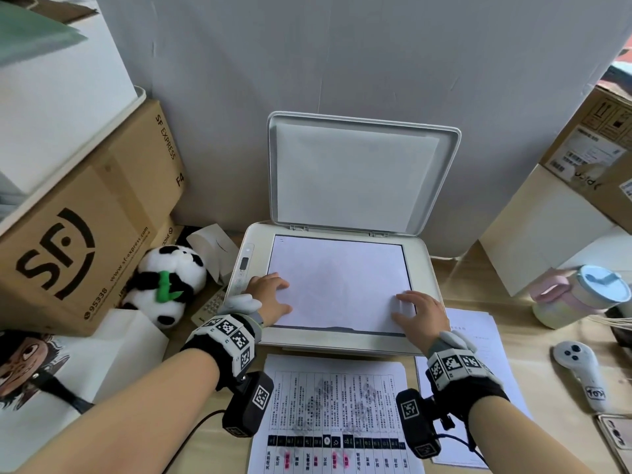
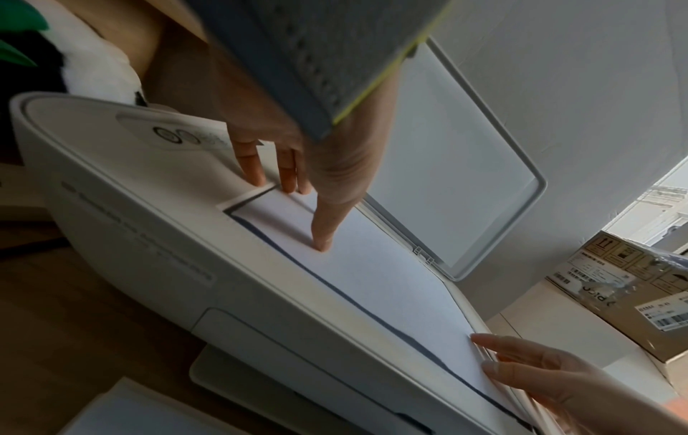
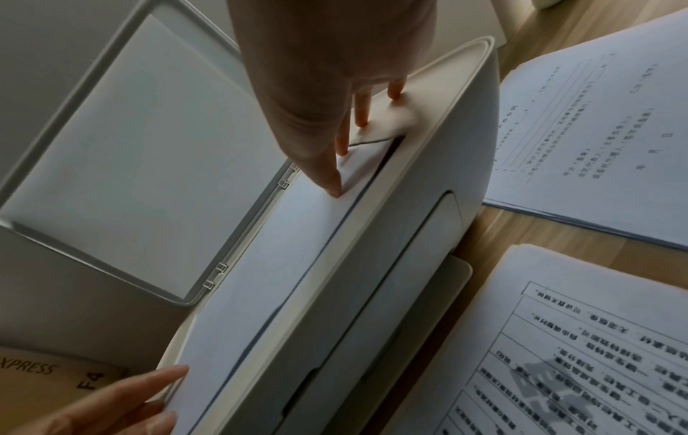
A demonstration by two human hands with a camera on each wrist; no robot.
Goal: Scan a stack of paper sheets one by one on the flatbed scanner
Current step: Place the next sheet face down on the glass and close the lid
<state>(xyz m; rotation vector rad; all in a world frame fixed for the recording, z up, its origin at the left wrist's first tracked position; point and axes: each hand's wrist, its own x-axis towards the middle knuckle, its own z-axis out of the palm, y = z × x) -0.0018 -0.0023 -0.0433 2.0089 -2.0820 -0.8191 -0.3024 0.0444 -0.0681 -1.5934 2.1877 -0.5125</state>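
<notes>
Step in hand: seating one sheet on the flatbed scanner (image 1: 422,265), lid (image 1: 362,172) raised against the far wall.

Sheet (image 1: 338,285): blank side up, lying on the glass. Its near right corner looks slightly lifted or curled; its near edge sits a little uneven along the frame.

Left hand (image 1: 270,297): fingers spread, tips pressing the sheet's near left corner against the frame.

Right hand (image 1: 415,313): fingers straight and spread, tips on the sheet's near right corner.

Next move, as judged: flatten the right corner, square the sheet to the glass edges, withdraw both hands, lower the lid, then start the scan from the control panel (image 1: 243,265) at left.

Printed stack (image 1: 335,415): face up on the worktop, near side of the scanner, between the forearms. Second paper pile (image 1: 478,336): on the worktop, right of the scanner.
</notes>
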